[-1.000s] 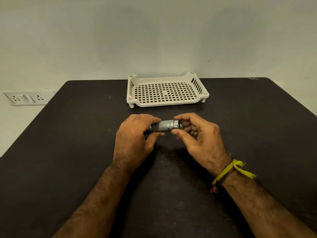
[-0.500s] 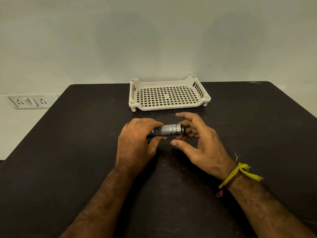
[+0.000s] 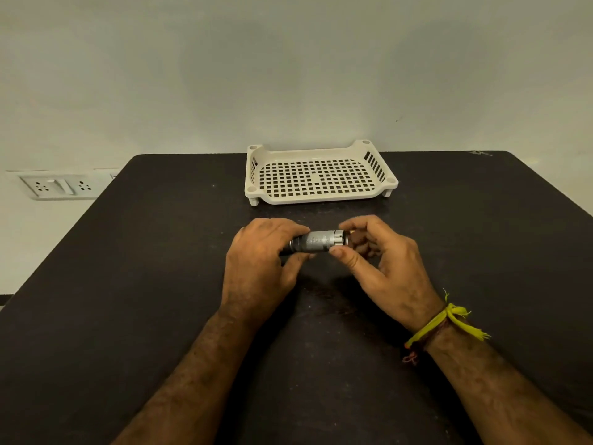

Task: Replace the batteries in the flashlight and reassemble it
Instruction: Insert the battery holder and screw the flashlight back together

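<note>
View from a head-worn camera, looking down at a person's two bare forearms reaching over a dark surface [image 3: 128, 284]. Both hands meet near the middle of it, holding a small silver flashlight [image 3: 316, 241] level and sideways, just above the surface. The left hand [image 3: 260, 261] wraps its curled fingers over the flashlight's left end, hiding that part. The right hand [image 3: 382, 261] has its grip pinching the ridged right end between thumb and index finger, the other fingers curled behind. A yellow thread band [image 3: 446, 322] is tied round the right wrist. Beyond the hands, near the far edge, sits a cream perforated plastic tray [image 3: 256, 175]. A wall socket plate [image 3: 61, 187] shows at far left
</note>
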